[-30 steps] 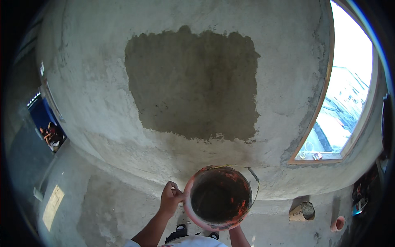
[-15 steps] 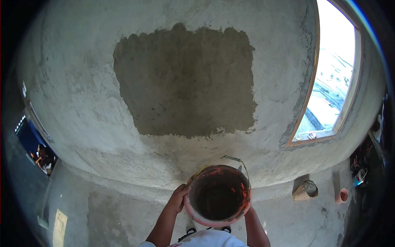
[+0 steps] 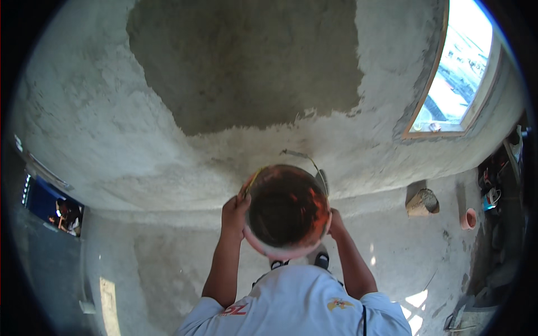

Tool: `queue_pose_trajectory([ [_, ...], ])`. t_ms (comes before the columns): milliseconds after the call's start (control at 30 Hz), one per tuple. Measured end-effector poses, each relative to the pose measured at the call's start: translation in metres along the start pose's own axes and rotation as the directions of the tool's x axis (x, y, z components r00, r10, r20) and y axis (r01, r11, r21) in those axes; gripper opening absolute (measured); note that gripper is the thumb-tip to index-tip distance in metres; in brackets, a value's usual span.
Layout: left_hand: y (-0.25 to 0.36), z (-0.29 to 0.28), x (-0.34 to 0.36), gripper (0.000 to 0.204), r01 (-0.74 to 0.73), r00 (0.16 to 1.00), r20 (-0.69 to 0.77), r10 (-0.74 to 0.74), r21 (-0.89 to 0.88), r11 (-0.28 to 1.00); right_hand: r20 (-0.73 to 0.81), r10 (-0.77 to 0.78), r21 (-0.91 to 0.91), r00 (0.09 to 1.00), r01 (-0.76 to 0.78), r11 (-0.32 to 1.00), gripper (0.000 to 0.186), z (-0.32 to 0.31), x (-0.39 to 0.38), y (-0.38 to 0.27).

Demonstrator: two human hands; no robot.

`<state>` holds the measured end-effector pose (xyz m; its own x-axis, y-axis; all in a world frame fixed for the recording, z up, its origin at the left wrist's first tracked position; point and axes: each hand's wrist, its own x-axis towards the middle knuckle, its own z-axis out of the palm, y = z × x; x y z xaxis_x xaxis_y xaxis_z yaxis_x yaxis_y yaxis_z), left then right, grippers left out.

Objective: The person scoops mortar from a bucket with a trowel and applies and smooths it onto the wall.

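Note:
A reddish-orange bucket is held out before my body, mouth facing up, its inside dark and smeared. My left hand is closed on its left side near the rim. On the right side, my right hand grips it, the fingers partly hidden behind the bucket. The wire handle stands up over the far rim, with neither hand on it. Beyond the bucket rises a grey plastered wall, which carries a large darker, damp-looking patch.
To the right, an open paper sack of grey material and a small reddish pot stand on the concrete floor. A wood-framed window is above them. Mixed items and a blue-and-white container line the right edge. A person appears far left.
The view has tilted downward, so the wall patch, window and bucket sit higher in the picture and more of my shirt and arms shows. Both hands still grip the bucket.

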<state>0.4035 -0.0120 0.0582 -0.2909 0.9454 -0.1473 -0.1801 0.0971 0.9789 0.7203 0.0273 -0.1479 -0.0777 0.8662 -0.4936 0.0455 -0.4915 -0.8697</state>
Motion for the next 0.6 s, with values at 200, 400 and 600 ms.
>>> queue_pose_trajectory([
  [200, -0.017, -0.028, 0.012, 0.033, -0.198, 0.929, -0.168, 0.330, 0.528, 0.826, -0.378, -0.208, -0.108, 0.902, 0.180, 0.978, 0.039, 0.003, -0.100, -0.039],
  [400, 0.002, -0.034, -0.002, 0.037, -0.241, 0.840, -0.152, 0.521, 0.756, 0.609, 0.073, -0.405, -0.503, 0.912, 0.384, 0.774, 0.026, 0.014, -0.137, -0.114],
  [600, 0.001, -0.039, 0.000, 0.037, -0.286, 0.815, -0.119, 0.567, 0.768, 0.573, 0.419, -0.443, -0.748, 0.793, 0.578, 0.327, 0.034, 0.048, -0.107, -0.147],
])
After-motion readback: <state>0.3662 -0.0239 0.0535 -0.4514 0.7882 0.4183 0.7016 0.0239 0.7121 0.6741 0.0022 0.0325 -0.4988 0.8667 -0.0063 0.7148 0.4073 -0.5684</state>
